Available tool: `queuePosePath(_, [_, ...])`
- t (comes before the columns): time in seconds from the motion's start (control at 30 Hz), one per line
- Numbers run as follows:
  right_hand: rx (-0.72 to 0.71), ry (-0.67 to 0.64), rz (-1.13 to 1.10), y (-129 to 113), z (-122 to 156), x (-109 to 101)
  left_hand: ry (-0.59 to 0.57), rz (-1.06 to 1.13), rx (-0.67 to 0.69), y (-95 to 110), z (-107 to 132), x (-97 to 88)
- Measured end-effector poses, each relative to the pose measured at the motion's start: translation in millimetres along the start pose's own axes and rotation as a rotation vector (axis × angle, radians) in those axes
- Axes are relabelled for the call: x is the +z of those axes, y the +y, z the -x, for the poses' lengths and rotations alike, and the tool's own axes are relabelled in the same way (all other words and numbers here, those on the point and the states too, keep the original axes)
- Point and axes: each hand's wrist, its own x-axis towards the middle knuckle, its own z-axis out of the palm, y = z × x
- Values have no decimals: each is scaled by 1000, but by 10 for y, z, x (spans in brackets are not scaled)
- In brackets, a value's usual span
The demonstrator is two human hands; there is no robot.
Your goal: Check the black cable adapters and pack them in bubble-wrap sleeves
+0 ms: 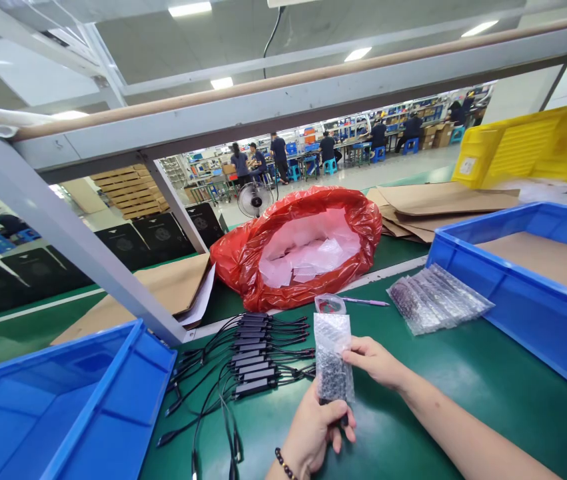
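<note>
The left hand (316, 423) was closed around the lower end of a bubble bag (333, 353), where something black (344, 421) showed. The right hand (376, 362) was pinching the right edge of this bag between thumb and fingers. The bag was held over the green tabletop (378, 443), just to the right of the cables (253, 363). Farther right, more bubble bags (438, 300) lay beside a blue bin (518, 300); a red bag (248, 260) stood behind.
</note>
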Motion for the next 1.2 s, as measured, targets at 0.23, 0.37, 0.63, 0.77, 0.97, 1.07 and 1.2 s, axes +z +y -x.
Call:
queuePosePath(0.23, [-140, 113, 196, 132, 131, 467, 228, 207, 188, 34, -69, -35])
queuePosePath(0.37, [-146, 83, 498, 185, 199, 668, 238, 372, 186, 29, -69, -39])
queuePosePath(0.63, [-261, 81, 606, 163, 195, 677, 288, 460, 159, -18, -67, -20])
queuePosePath(0.77, [-309, 121, 619, 154, 178, 607, 171, 415, 130, 14, -50, -65])
queuePosePath(0.97, [-347, 58, 587, 112, 196, 488, 169, 482, 248, 289, -31, -241])
queuePosePath(1.07, [-303, -39, 503, 120, 214, 511, 241, 554, 277, 309, -56, -284])
queuePosePath(1.2, [-221, -42, 425, 155, 197, 512, 259, 605, 281, 187, -97, -241])
